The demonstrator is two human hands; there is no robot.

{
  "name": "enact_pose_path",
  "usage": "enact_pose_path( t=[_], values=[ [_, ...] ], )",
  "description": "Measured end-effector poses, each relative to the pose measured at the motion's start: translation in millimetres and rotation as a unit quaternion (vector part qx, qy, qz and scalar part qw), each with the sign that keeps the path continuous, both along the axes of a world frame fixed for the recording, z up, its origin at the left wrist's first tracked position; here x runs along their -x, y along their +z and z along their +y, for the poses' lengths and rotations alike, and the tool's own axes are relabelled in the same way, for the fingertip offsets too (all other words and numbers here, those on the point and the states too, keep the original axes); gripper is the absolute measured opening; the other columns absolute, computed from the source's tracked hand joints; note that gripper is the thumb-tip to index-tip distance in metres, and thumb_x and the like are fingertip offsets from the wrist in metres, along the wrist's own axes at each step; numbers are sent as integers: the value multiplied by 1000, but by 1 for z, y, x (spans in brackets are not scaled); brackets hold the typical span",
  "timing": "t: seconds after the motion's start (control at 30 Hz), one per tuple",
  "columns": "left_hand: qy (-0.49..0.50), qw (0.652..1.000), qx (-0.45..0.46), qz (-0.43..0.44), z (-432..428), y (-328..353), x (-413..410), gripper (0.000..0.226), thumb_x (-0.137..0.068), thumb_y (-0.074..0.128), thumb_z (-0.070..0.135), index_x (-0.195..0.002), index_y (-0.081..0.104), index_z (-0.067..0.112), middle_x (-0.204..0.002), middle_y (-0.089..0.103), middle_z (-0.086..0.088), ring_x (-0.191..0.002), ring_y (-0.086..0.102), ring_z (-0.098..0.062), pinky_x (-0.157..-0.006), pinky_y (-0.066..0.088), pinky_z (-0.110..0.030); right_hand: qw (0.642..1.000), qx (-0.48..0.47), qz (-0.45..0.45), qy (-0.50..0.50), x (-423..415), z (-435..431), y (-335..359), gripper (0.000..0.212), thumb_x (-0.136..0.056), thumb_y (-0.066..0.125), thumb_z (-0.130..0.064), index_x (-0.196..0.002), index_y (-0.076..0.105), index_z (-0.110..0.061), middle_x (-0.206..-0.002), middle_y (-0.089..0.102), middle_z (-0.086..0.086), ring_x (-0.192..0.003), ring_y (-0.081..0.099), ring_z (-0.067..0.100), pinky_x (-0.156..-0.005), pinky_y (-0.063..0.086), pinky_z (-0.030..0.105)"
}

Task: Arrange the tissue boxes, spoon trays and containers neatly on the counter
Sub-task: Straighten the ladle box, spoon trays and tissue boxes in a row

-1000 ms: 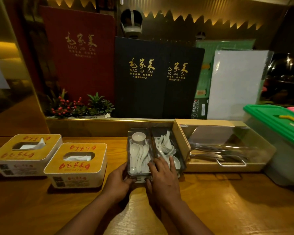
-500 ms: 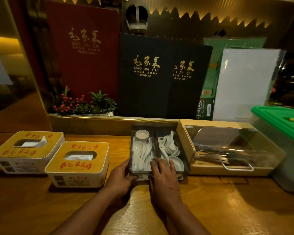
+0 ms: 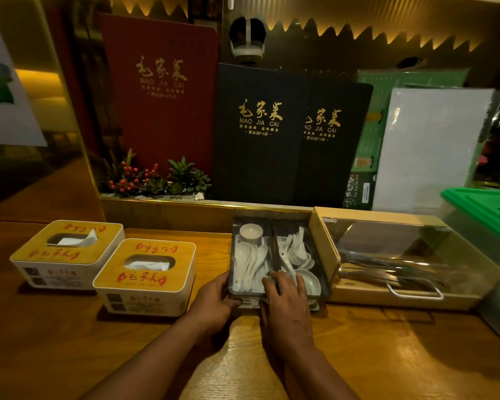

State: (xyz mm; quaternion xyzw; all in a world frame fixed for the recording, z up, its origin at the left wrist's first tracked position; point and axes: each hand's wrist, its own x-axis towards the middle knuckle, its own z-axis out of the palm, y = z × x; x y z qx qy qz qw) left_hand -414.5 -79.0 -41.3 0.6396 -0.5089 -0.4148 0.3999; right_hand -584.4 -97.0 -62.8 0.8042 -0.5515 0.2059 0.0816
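Left hand (image 3: 214,301) gripping spoon tray (image 3: 277,255) near-left corner, right hand (image 3: 286,304) flat over its near edge, forearms extended over worktop (image 3: 387,356)

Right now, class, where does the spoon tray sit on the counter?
In the head view the spoon tray sits centre, against the back ledge, touching the clear-lidded cutlery box on its right, with the nearer tissue box apart on its left.

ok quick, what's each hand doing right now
Left hand: gripping the left front corner of the spoon tray.
Right hand: resting on the tray's front edge, fingers over the rim.
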Motion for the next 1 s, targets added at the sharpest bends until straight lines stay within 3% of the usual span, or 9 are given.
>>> enact_pose_path(
  t=[0.17, 0.33, 0.5, 0.6, 0.67, 0.77, 0.87, 0.93, 1.0],
  values=[
    [4, 1000, -3, 12, 4, 0, 1, 64, -91, 63, -2, -140, 49, 38, -108, 61, 31, -105, 57, 3, -94, 50, -24, 1000, 14, -8, 7, 0, 0, -2, 63, -65, 91, -18, -124, 66, -20, -126, 69, 7, -127, 60, 27, -119, 30, 51],
    [12, 999, -16, 30, 7, 3, 3, 63, -91, 61, -2, -110, 54, 57, -107, 68, 30, -109, 62, 1, -100, 53, -34, 1000, 3, -24, 8, 0, 0, 2, 65, -64, 93, -17, -123, 67, -20, -124, 69, 7, -123, 63, 27, -115, 35, 50],
    [-20, 999, -21, -17, 17, 13, 0, 65, -90, 66, 3, -130, 51, 52, -128, 66, 18, -122, 60, -9, -97, 55, -37, 998, -38, -47, 14, -10, 12, 15, 62, -79, 75, -27, -138, 56, -20, -143, 53, 10, -140, 45, 31, -121, 32, 48],
    [-41, 995, 2, -95, 34, 28, -13, 66, -92, 67, 8, -144, 44, 41, -135, 62, 11, -124, 58, -10, -97, 53, -28, 982, -56, -160, 82, -34, 19, 32, 49, -80, 68, -28, -128, 61, -19, -128, 57, 3, -121, 55, 22, -101, 52, 37],
    [-23, 983, 53, -171, 53, 42, -33, 57, -93, 67, 14, -143, 50, 34, -132, 62, 13, -114, 61, -2, -90, 54, -22, 959, -102, -234, 123, -61, 23, 41, 40, -87, 64, -32, -125, 60, -23, -119, 57, -5, -111, 58, 13, -90, 54, 30],
    [24, 963, 143, -226, 81, 56, -81, 42, -91, 67, 17, -130, 63, 31, -122, 64, 17, -100, 62, 6, -84, 56, -19, 935, -155, -283, 145, -105, 31, 45, 50, -90, 65, -46, -135, 55, -29, -127, 56, -8, -116, 57, 8, -93, 54, 32],
    [125, 952, 184, -212, 101, 54, -138, 36, -89, 69, 19, -123, 64, 28, -119, 59, 14, -101, 63, -4, -79, 61, -30, 946, -169, -245, 124, -139, 42, 44, 66, -87, 69, -57, -145, 48, -32, -137, 50, -9, -122, 52, 10, -91, 47, 26],
    [192, 948, 169, -187, 108, 45, -172, 42, -86, 73, 22, -126, 59, 27, -120, 55, 9, -104, 62, -11, -78, 62, -37, 951, -170, -246, 86, -152, 47, 42, 71, -84, 74, -55, -145, 49, -29, -139, 51, -6, -124, 52, 13, -89, 45, 24],
    [200, 959, 124, -158, 110, 35, -196, 47, -85, 74, 30, -128, 55, 29, -124, 56, 7, -110, 61, -14, -84, 60, -42, 947, -168, -270, 54, -161, 51, 40, 71, -83, 79, -49, -144, 52, -26, -139, 54, -2, -123, 55, 15, -90, 50, 26]
  ],
)
